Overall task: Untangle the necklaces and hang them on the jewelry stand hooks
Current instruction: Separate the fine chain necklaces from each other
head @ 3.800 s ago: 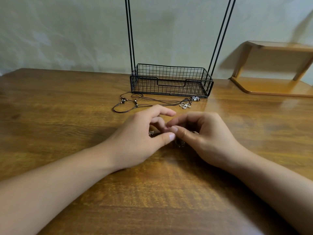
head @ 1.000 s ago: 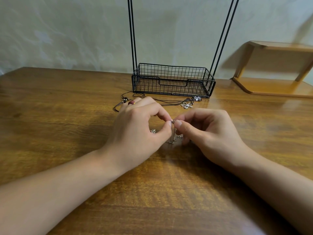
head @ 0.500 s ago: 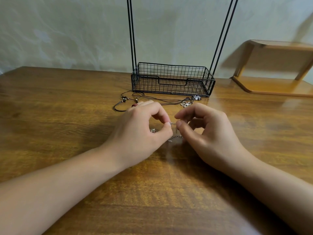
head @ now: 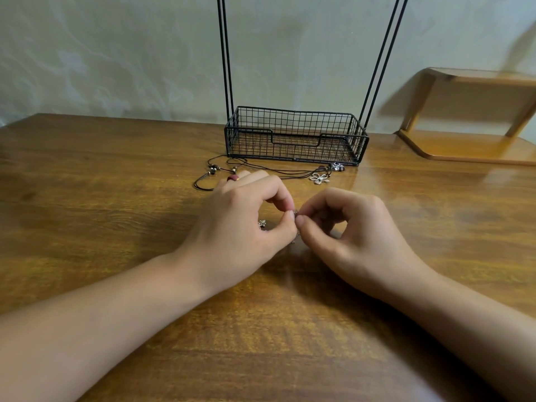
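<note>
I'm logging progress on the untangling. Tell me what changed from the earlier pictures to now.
The left hand and right hand lifted their fingertips slightly off the table and now pinch the silver chain between them, its small charm showing under the left hand. The black cord necklaces with the flower pendant stayed by the wire stand.

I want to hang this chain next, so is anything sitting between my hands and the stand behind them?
Yes. The black cord necklaces lie on the table between both hands, left hand and right hand, pinching the silver chain, and the stand's wire basket. The hooks are out of view.
</note>
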